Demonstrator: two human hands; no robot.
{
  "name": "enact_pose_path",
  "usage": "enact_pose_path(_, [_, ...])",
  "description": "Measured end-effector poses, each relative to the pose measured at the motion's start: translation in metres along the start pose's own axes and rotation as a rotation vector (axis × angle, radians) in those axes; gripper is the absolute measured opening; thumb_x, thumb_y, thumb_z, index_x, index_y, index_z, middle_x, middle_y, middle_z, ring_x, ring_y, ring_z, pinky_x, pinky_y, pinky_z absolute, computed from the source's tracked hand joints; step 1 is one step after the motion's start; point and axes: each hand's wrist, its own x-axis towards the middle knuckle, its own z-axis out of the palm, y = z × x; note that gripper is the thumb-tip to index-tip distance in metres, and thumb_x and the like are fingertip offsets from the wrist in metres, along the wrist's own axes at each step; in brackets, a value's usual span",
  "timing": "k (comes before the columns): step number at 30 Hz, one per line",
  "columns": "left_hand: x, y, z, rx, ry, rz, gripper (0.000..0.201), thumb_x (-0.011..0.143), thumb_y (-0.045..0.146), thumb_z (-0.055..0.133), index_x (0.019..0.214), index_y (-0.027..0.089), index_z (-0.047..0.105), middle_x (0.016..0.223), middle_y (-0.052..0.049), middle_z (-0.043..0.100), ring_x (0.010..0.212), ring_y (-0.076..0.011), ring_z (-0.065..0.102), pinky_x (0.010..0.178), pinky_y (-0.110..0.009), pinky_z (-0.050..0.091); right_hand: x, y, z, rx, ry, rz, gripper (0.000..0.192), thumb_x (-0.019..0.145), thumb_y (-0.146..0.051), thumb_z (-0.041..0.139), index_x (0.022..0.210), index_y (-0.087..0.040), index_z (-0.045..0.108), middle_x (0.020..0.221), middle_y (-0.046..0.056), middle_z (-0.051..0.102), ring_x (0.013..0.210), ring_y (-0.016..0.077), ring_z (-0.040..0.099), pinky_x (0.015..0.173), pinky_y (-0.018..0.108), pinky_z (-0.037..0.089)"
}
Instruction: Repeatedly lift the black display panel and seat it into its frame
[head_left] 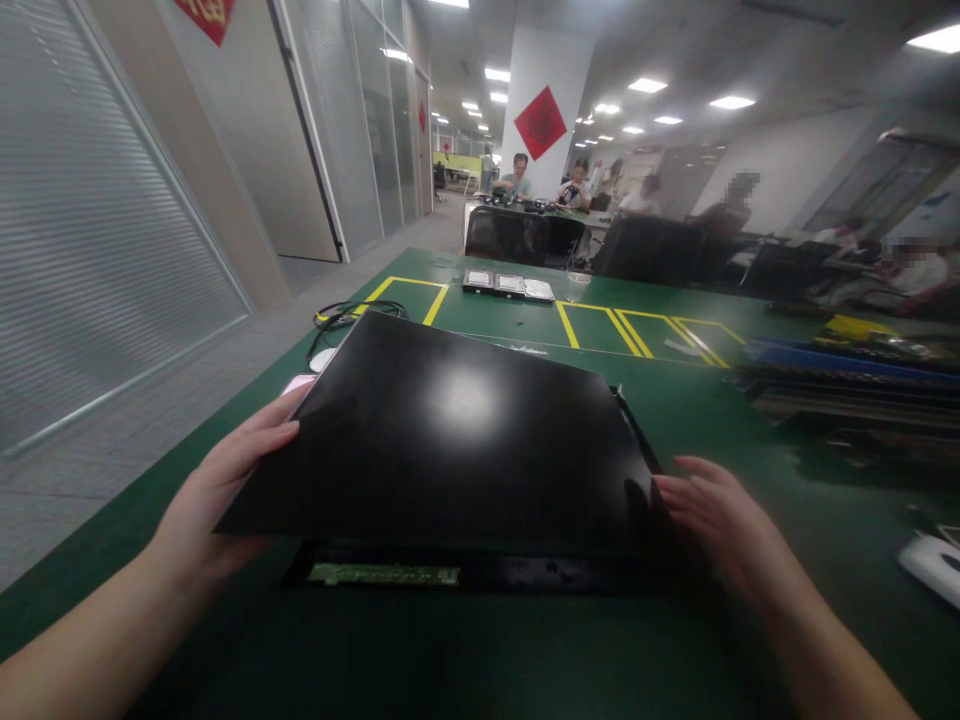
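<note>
Black panel (450, 430) between both hands

This is an open-plan electronics workshop inside an office building: a long green anti-static work mat (525, 330) marked with yellow tape rectangles (600, 325), three silver hard drives (508, 285), glass-partitioned rooms (360, 120), ceiling light panels (646, 85), and seated people (517, 178) at distant desks.

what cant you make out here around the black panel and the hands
- Head view: what lies under the black panel; the panel covers it, only a green circuit strip shows at the near edge.
- Left hand: its grip; the fingers below are hidden by the panel.
- Right hand: motion-blurred, so contact with the panel edge is unclear.
- Items at the right of the green table: blurred.
- White object: cut by the right edge.
</note>
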Motion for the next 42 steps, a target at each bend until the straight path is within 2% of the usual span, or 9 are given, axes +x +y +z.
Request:
enact_pose_path(3, [0.003,-0.005,-0.001,-0.023,-0.100,0.044,0.038,0.066,0.028,0.081,0.103,0.028,0.080,0.107,0.004,0.082,0.110,-0.0275,0.072,0.086,-0.026,0.061,0.002,0.001,0.002,-0.047,0.027,-0.035,0.047,0.073,-0.043,0.073,0.113,-0.024,0.060,0.093,0.005,0.077,0.088,0.0233,0.070,0.071,0.032,0.051])
enact_pose_path(5, [0.005,-0.009,-0.003,-0.032,-0.121,0.063,0.036,0.067,0.026,0.082,0.104,0.029,0.080,0.105,0.006,0.083,0.105,-0.0253,0.074,0.081,-0.023,0.062,0.004,0.002,0.003,-0.079,0.047,-0.041,0.046,0.072,-0.043,0.073,0.112,-0.024,0.061,0.092,0.005,0.077,0.087,0.0230,0.069,0.069,0.031,0.049])
enact_pose_path(13, [0.010,-0.020,-0.008,0.008,-0.208,0.014,0.062,0.077,0.028,0.076,0.137,0.028,0.063,0.125,0.002,0.076,0.098,-0.0236,0.076,0.081,-0.024,0.062,0.004,0.000,0.002,-0.266,0.114,-0.072,0.046,0.073,-0.049,0.066,0.110,-0.022,0.063,0.091,0.005,0.077,0.075,0.0199,0.060,0.059,0.030,0.041])
enact_pose_path(17, [0.013,-0.024,-0.008,0.018,-0.190,-0.002,0.064,0.075,0.029,0.078,0.137,0.029,0.063,0.124,0.001,0.077,0.101,-0.0248,0.075,0.081,-0.025,0.061,0.003,-0.001,0.002,-0.328,0.123,-0.050,0.048,0.074,-0.053,0.063,0.112,-0.023,0.062,0.090,0.005,0.077,0.074,0.0201,0.059,0.060,0.031,0.042])
enact_pose_path(22, [0.014,-0.030,-0.008,0.028,-0.174,0.005,0.057,0.076,0.032,0.078,0.132,0.028,0.067,0.128,0.001,0.074,0.114,-0.0258,0.070,0.083,-0.023,0.060,0.009,0.003,-0.001,-0.280,0.139,-0.016,0.049,0.076,-0.056,0.060,0.113,-0.024,0.060,0.087,0.005,0.077,0.066,0.0193,0.057,0.056,0.030,0.038])
enact_pose_path(27, [0.019,-0.036,-0.011,0.027,-0.138,0.003,0.062,0.071,0.028,0.081,0.132,0.028,0.067,0.123,-0.002,0.077,0.099,-0.0264,0.076,0.070,-0.025,0.064,0.009,0.004,-0.003,-0.314,0.125,0.000,0.051,0.079,-0.061,0.056,0.114,-0.024,0.058,0.090,0.006,0.078,0.070,0.0209,0.059,0.060,0.033,0.042])
enact_pose_path(33, [0.021,-0.038,-0.011,-0.002,-0.122,-0.021,0.060,0.069,0.026,0.084,0.127,0.029,0.070,0.115,-0.001,0.080,0.090,-0.0229,0.078,0.066,-0.022,0.063,0.007,0.002,-0.005,-0.350,0.139,-0.026,0.053,0.080,-0.063,0.054,0.116,-0.024,0.058,0.088,0.007,0.077,0.070,0.0219,0.060,0.063,0.035,0.044])
enact_pose_path(37, [0.019,-0.037,-0.010,-0.020,-0.120,-0.052,0.060,0.065,0.025,0.087,0.123,0.027,0.072,0.105,-0.002,0.083,0.079,-0.0224,0.079,0.061,-0.023,0.062,0.009,0.001,-0.006,-0.380,0.144,-0.047,0.053,0.081,-0.062,0.052,0.114,-0.022,0.059,0.082,0.009,0.076,0.078,0.0259,0.066,0.068,0.037,0.047])
enact_pose_path(42, [0.020,-0.038,-0.010,-0.004,-0.123,-0.064,0.060,0.068,0.023,0.085,0.126,0.028,0.070,0.101,0.000,0.083,0.074,-0.0193,0.078,0.058,-0.021,0.060,0.013,0.007,-0.011,-0.418,0.140,-0.005,0.057,0.081,-0.068,0.052,0.119,-0.025,0.059,0.090,0.008,0.077,0.086,0.0280,0.070,0.069,0.037,0.049])
